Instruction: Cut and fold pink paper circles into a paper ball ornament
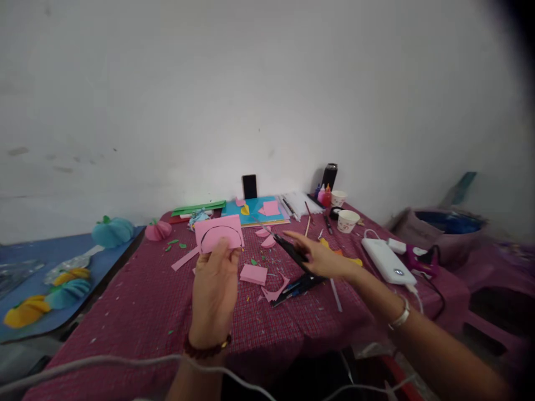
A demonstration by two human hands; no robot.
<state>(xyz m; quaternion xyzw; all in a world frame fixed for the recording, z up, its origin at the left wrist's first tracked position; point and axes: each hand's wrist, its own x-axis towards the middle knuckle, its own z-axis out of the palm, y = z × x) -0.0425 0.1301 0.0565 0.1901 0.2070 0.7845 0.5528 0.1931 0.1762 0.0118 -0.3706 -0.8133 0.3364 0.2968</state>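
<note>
Centre frame: left hand [214,289] pinches pink paper [219,233]; right hand [321,259] grips scissors [288,248]. Best follow the pencilled arc, turning paper.

A single head-mounted camera looks forward and slightly down across the counter [125,312] toward a white wall [267,83]. The near counter edge sits close below the lens; the far edge lies well apart. The right frame corner appears darkened, possibly by lens vignetting.

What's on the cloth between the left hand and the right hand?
Head view: a small stack of pink paper squares and a curved pink offcut lie between the left hand and the right hand.
</note>
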